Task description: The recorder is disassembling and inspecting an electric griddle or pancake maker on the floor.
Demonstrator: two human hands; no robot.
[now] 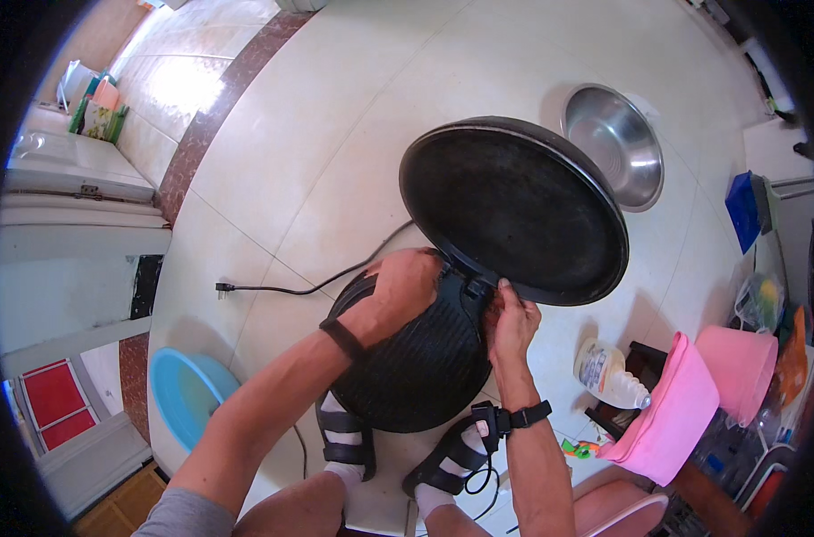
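Note:
A round black electric griddle (416, 371) stands before my feet with its lid (514, 210) raised and tilted to the right. A ribbed surface shows on its lower half. My left hand (405, 285) is closed at the hinge (468, 273), its fingertips turned away; what they grip is hidden. On the other side of the hinge, my right hand (511, 320) holds the griddle, thumb against the lid's lower edge and its other fingers partly hidden. A black power cord (313, 291) runs left from the griddle, its plug (224, 288) lying loose on the floor.
A steel bowl (644, 148) sits behind the lid. The blue basin (167, 394) is at left. To the right are a clear bottle (608, 371), a pink cloth (680, 407) and a pink bucket (738, 367). White tiles (335, 152) cover the floor.

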